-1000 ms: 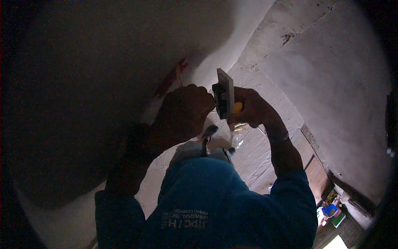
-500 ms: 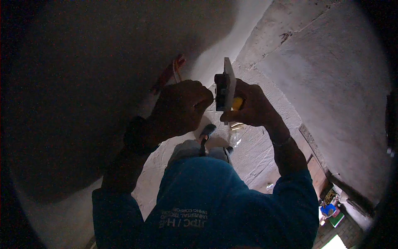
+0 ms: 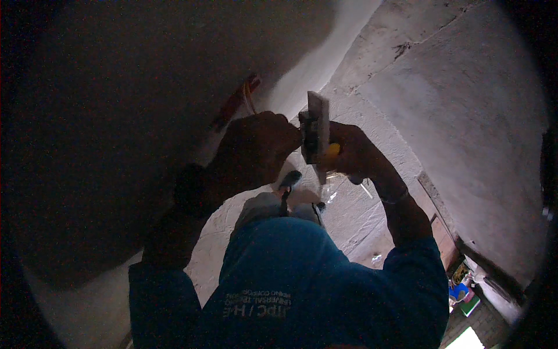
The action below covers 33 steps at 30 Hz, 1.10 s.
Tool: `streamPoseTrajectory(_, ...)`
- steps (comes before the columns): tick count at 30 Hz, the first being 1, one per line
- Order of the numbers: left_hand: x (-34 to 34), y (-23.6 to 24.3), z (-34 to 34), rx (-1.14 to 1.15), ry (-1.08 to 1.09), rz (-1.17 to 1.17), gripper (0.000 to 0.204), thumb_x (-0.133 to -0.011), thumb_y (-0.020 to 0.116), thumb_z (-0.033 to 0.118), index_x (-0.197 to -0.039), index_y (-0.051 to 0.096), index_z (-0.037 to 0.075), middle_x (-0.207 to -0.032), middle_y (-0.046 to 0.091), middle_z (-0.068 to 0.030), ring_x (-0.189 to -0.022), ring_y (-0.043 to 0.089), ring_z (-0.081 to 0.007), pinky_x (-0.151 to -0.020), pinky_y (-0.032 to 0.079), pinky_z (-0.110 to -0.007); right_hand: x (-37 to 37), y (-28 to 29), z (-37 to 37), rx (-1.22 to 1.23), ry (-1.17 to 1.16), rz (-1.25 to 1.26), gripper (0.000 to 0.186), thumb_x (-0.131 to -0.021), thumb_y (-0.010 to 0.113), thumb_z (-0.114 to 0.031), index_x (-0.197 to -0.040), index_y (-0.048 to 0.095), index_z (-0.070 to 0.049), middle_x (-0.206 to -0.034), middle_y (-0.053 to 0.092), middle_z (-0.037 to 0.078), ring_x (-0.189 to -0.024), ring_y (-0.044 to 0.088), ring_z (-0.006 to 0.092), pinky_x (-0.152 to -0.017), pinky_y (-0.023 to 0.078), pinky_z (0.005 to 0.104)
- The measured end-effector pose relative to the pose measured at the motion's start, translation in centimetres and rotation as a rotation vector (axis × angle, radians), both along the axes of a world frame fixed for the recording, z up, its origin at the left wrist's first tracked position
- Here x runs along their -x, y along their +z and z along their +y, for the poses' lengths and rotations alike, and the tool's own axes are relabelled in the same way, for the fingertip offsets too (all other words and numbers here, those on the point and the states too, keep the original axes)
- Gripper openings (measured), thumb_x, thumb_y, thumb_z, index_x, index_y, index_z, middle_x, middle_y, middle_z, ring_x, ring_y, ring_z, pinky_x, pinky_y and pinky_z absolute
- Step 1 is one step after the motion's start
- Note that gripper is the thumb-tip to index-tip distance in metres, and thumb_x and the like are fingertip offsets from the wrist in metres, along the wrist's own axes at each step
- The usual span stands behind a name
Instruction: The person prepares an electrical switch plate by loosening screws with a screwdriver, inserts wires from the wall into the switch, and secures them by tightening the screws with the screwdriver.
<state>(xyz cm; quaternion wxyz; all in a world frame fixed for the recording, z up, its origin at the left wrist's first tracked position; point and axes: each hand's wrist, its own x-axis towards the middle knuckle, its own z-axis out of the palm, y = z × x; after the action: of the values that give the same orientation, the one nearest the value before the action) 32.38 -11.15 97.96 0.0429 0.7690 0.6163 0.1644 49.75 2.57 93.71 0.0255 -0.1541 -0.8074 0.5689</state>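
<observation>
My right hand (image 3: pixel 349 151) grips a pale rectangular wall plate (image 3: pixel 318 110) with a dark module (image 3: pixel 308 134) on its left face; a yellow object (image 3: pixel 331 150), too blurred to name, shows between my fingers. My left hand (image 3: pixel 253 148) is closed, fingertips beside the module, and what it pinches is hidden. Just above that hand, a red recessed box (image 3: pixel 229 107) in the shadowed wall has light-coloured wires (image 3: pixel 249 93) coming out of it.
A shadowed plastered wall (image 3: pixel 128 116) fills the left. Pale rough floor (image 3: pixel 343 215) lies below, with my feet (image 3: pixel 290 179) on it. Another plastered surface (image 3: pixel 465 116) is at the right. A wooden board (image 3: pixel 444 244) and assorted items, one blue (image 3: pixel 458 291), are at the lower right.
Over the last second my left hand moved slightly up and left. The plate rose, then dropped a little in the last half second, my right hand moving with it.
</observation>
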Motion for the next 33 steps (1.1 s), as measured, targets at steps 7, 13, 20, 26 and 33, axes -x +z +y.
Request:
streamPoseTrajectory(7, -0.8, 0.6, -0.1, -0.076, 0.145, -0.343, 0.007, -0.083, 0.061, 0.009, -0.086, 0.066, 0.004, -0.080, 0.065, -0.0129, -0.071, 0.064, -0.0250, -0.062, 0.052, -0.035, -0.9, -1.5, 0.3, 0.444, -0.073, -0.067, 0.042, -0.075, 0.072, -0.028, -0.107, 0.060, -0.005, -0.081, 0.065, 0.006, -0.064, 0.059, 0.0110, -0.059, 0.050, 0.0263)
streamPoseTrajectory(13, -1.2, 0.3, -0.2, 0.012, 0.237, -0.479, 0.011, -0.085, 0.059, 0.012, -0.088, 0.065, 0.003, -0.083, 0.065, -0.0141, -0.075, 0.064, -0.0266, -0.067, 0.052, -0.036, -1.0, 0.3, -0.8, 0.380, -0.151, -0.100, 0.056, -0.071, 0.076, -0.033, -0.114, 0.056, -0.004, -0.095, 0.065, 0.010, -0.079, 0.063, 0.0165, -0.072, 0.052, 0.0301)
streamPoseTrajectory(20, -0.9, 0.1, -0.1, 0.013, 0.281, -0.534, 0.013, -0.086, 0.058, 0.013, -0.087, 0.065, 0.001, -0.088, 0.066, -0.0147, -0.078, 0.064, -0.0277, -0.070, 0.052, -0.037, -0.3, 2.7, -0.4, -0.150, -0.150, -0.102, 0.081, -0.060, 0.084, -0.025, -0.129, 0.044, -0.005, -0.109, 0.063, 0.015, -0.092, 0.064, 0.0214, -0.081, 0.052, 0.0342)
streamPoseTrajectory(26, -1.0, 0.1, 0.0, -0.023, 0.210, -0.405, 0.013, -0.086, 0.058, 0.014, -0.088, 0.065, 0.002, -0.088, 0.065, -0.0132, -0.082, 0.063, -0.0276, -0.075, 0.050, -0.038, -0.4, 1.5, 1.0, -0.036, -0.083, -0.159, 0.080, -0.063, 0.083, -0.031, -0.129, 0.045, -0.007, -0.107, 0.064, 0.015, -0.086, 0.066, 0.0249, -0.079, 0.053, 0.0352)
streamPoseTrajectory(33, -0.7, -1.5, -0.1, -0.140, 0.138, -0.149, 0.010, -0.083, 0.057, 0.009, -0.087, 0.065, 0.004, -0.087, 0.065, -0.0117, -0.080, 0.063, -0.0270, -0.072, 0.052, -0.038, 0.8, 3.9, 1.8, -0.398, -0.008, 0.027, 0.081, -0.062, 0.082, -0.037, -0.128, 0.045, -0.010, -0.102, 0.065, 0.015, -0.082, 0.067, 0.0275, -0.076, 0.053, 0.0360)
